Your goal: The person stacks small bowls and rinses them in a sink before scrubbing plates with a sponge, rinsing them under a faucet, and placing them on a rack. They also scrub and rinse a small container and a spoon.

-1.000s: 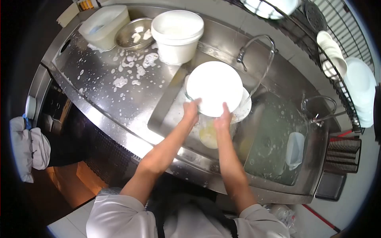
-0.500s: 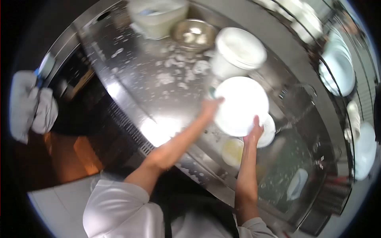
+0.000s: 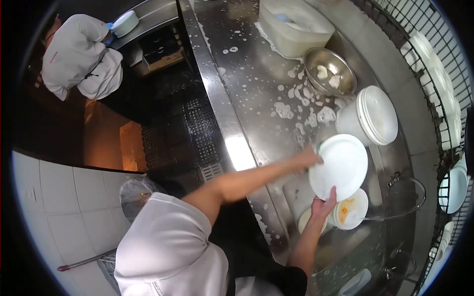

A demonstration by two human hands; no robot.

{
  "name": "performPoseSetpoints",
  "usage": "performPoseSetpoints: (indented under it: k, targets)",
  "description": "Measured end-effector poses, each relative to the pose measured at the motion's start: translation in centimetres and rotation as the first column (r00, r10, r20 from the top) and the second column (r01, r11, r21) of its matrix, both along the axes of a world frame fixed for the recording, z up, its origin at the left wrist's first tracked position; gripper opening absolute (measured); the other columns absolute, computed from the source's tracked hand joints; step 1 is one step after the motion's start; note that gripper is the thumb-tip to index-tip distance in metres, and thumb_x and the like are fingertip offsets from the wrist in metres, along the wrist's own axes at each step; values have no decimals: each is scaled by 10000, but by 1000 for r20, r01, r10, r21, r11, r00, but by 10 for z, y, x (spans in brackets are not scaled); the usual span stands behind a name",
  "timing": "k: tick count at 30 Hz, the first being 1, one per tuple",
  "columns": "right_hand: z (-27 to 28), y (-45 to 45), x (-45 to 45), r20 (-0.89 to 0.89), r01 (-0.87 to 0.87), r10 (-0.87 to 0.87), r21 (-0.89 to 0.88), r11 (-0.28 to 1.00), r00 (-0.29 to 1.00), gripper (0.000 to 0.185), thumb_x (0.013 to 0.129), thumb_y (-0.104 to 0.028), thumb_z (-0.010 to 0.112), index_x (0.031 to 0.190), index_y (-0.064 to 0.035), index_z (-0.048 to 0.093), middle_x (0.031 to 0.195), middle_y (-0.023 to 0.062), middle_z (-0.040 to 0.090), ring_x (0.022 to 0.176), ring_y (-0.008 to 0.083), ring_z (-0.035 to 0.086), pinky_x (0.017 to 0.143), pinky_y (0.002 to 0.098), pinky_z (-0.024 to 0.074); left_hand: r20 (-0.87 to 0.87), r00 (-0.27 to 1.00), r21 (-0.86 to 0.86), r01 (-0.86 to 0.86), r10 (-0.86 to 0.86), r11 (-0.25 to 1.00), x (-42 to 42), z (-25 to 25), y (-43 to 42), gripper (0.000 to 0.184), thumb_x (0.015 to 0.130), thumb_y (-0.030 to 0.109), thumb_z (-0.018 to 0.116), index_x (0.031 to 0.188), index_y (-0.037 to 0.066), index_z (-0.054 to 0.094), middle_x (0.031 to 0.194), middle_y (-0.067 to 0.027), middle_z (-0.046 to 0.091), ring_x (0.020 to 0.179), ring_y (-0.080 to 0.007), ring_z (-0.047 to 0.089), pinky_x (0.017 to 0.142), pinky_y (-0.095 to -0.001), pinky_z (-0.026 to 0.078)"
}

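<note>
My right hand grips a large white plate by its lower edge, with the thumb on its face. Blurred by motion, my left hand is closed at the plate's left rim. Its fingertips are partly hidden there, and a sliver of something green shows just above them. Below the plate, a stack of white dishes with orange food residue sits at the sink's edge. A round container with pale yellowish contents is partly hidden by my right wrist.
A lidded white bucket, a steel bowl and a sudsy plastic tub stand along the foam-spotted steel counter. Water runs from a tap into the sink. Wire racks hold crockery at right. Another person stands upper left near stacked plates.
My view has swung left, bringing the other person into sight. Both hands remain at the white plate, which now looks more tilted. The residue on the dishes below is now visible.
</note>
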State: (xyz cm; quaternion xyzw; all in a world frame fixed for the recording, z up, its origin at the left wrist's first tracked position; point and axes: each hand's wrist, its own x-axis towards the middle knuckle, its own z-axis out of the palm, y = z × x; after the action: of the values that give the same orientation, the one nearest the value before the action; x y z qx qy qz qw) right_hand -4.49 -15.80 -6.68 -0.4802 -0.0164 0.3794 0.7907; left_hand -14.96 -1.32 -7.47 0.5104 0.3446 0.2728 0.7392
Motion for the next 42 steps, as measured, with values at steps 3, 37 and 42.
performPoseSetpoints:
  k: [3, 37, 42]
  targets:
    - [11, 2, 27, 25, -91, 97, -179, 980, 995, 485, 941, -250, 498, 1287, 73, 393, 1229, 194, 529, 1068, 319, 568, 951, 459, 467, 163, 961, -403, -141, 223, 904, 0, -10, 18, 394, 758, 74, 662, 1102, -90, 564, 966, -172, 646, 809, -244, 658, 713, -339, 551]
    - [-160, -182, 213, 618, 617, 67, -786, 39, 783, 392, 761, -206, 671, 1068, -34, 501, 1076, 212, 589, 949, 367, 605, 794, 436, 505, -978, 141, 187, 913, 151, 361, 243, 127, 171, 731, 757, 565, 555, 1341, 135, 465, 1346, -183, 471, 1199, -331, 487, 1001, -390, 369]
    - [-153, -165, 233, 473, 473, -95, -881, -22, 876, 534, 700, -243, 721, 1116, -5, 483, 1045, 242, 607, 968, 394, 609, 850, 438, 495, -966, 177, 213, 958, 188, 193, 242, 120, 183, 553, 816, 478, 506, 1209, 96, 582, 1218, -176, 576, 1123, -310, 551, 938, -377, 413]
